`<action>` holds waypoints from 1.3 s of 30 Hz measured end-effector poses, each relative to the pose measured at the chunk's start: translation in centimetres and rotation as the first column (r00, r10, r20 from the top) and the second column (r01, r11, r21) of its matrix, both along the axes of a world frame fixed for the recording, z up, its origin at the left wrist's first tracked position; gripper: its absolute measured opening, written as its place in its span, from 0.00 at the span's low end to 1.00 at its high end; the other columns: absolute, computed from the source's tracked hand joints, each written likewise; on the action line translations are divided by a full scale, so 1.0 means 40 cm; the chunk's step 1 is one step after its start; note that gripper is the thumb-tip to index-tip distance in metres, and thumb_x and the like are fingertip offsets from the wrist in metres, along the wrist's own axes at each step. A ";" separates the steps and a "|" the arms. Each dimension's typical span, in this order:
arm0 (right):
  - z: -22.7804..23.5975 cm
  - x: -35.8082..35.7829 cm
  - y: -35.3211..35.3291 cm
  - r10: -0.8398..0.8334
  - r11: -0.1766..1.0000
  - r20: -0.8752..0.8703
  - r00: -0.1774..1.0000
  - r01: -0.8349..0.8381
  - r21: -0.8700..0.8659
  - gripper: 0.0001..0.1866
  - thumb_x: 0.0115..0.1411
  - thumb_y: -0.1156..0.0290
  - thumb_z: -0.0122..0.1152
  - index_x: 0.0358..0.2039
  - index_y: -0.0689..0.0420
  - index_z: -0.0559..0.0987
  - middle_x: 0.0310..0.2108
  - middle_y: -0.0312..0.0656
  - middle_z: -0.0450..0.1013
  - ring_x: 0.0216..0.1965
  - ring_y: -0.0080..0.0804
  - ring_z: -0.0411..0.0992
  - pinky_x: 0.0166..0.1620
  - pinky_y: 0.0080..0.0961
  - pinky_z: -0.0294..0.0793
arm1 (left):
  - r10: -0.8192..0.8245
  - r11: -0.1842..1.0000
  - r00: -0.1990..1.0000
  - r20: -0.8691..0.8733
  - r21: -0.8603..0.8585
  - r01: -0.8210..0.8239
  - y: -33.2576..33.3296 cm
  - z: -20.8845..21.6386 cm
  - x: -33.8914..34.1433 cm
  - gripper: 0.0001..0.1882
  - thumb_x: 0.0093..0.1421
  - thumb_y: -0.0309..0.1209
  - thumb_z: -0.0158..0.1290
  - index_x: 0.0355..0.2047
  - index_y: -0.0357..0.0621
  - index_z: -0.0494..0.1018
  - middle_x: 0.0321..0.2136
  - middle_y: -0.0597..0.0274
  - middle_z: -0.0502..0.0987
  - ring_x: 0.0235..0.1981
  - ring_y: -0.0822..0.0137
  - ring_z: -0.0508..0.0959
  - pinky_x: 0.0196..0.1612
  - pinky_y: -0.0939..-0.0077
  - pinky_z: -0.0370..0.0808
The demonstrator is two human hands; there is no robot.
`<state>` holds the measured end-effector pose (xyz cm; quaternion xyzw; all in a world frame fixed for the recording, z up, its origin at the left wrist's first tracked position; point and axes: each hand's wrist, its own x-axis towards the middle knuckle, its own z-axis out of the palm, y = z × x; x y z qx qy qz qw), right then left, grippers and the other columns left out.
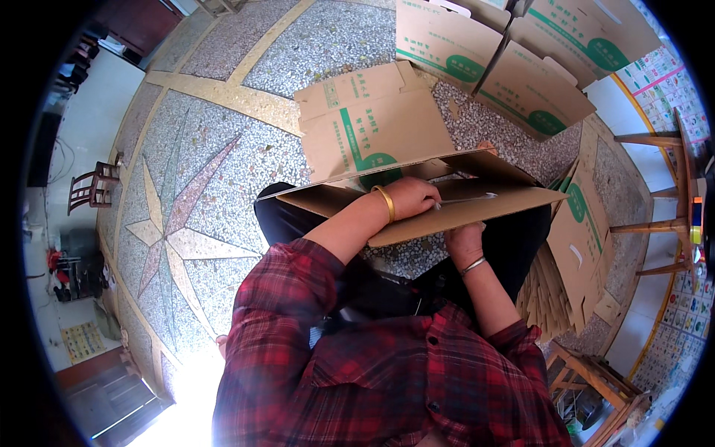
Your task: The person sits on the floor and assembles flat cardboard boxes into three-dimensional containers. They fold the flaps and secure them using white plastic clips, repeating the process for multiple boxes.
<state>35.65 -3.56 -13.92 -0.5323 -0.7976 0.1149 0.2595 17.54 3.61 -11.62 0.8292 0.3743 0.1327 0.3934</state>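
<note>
A partly folded brown cardboard box (477, 214) lies across my lap, its opening facing up between two panels. My left hand (410, 198), with a gold bangle on the wrist, reaches over the near panel into the opening. Its fingers are pinched at the end of a thin white strip (469, 200) that lies along this panel's inner side. Below the same panel's outer side is my right hand (465, 243), wearing a silver bangle. It looks closed and turned up against the cardboard; its fingertips are hidden.
A flattened carton (372, 119) with green print lies on the speckled floor ahead. Several opened cartons (532, 89) stand at the far right. Stacked folded cartons (577, 253) are beside my right knee. Wooden chairs (681, 201) and a wooden stool (596, 380) stand farther right.
</note>
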 end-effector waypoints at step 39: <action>0.164 -0.036 0.221 0.779 0.621 0.511 0.363 -0.341 -0.705 0.11 0.51 0.69 0.48 0.27 0.56 0.80 0.31 0.47 0.75 0.34 0.42 0.74 0.38 0.35 0.72 | -0.251 0.956 0.906 -0.342 0.063 0.288 -0.029 0.000 0.020 0.11 0.50 0.27 0.44 0.31 0.44 0.75 0.34 0.53 0.75 0.41 0.54 0.73 0.45 0.63 0.69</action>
